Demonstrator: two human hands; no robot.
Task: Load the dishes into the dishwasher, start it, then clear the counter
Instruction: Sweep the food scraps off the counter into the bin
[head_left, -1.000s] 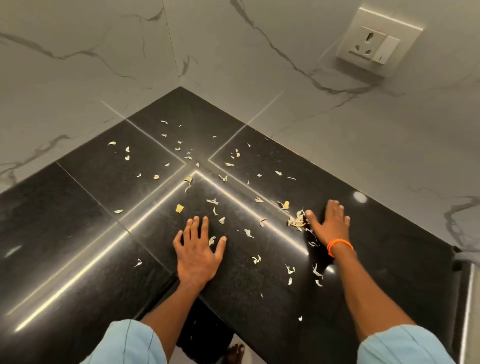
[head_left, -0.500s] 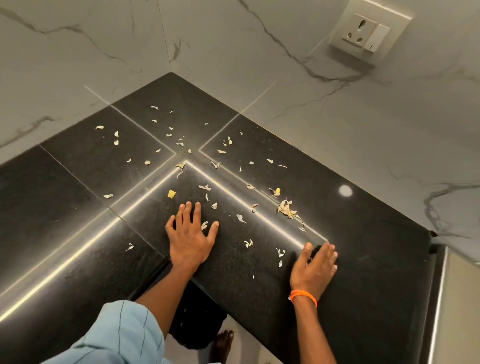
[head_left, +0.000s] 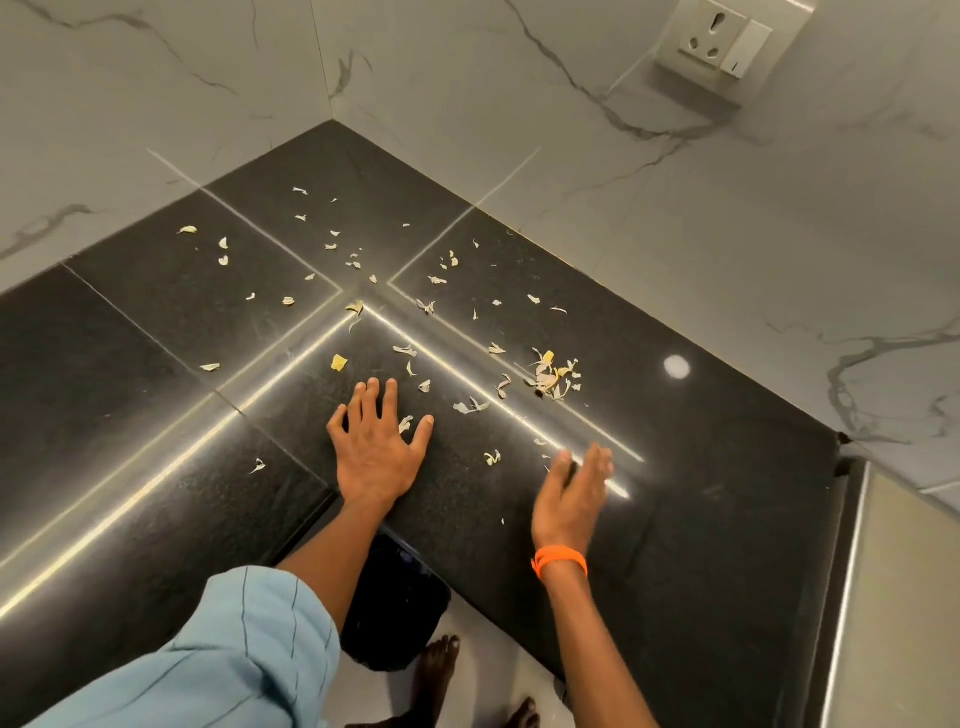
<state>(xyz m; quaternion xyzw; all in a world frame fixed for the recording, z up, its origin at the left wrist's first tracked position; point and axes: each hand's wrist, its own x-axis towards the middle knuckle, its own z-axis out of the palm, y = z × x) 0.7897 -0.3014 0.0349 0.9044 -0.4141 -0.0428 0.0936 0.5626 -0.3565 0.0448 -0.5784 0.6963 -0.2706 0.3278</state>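
walls (head_left: 675, 249): white marble | socket (head_left: 727, 39): upper right | floor (head_left: 493, 644): pale

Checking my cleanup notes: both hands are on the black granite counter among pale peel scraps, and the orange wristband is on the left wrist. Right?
Not quite. The head view shows the orange wristband on the right hand, not the left hand. The rest holds: black granite counter, pale peel scraps.

The right hand (head_left: 569, 499), earlier flat beside the heap of peel scraps (head_left: 555, 378) farther back on the counter (head_left: 727, 519), now lies motion-blurred near the front edge. The scraps have gathered into a tighter heap.
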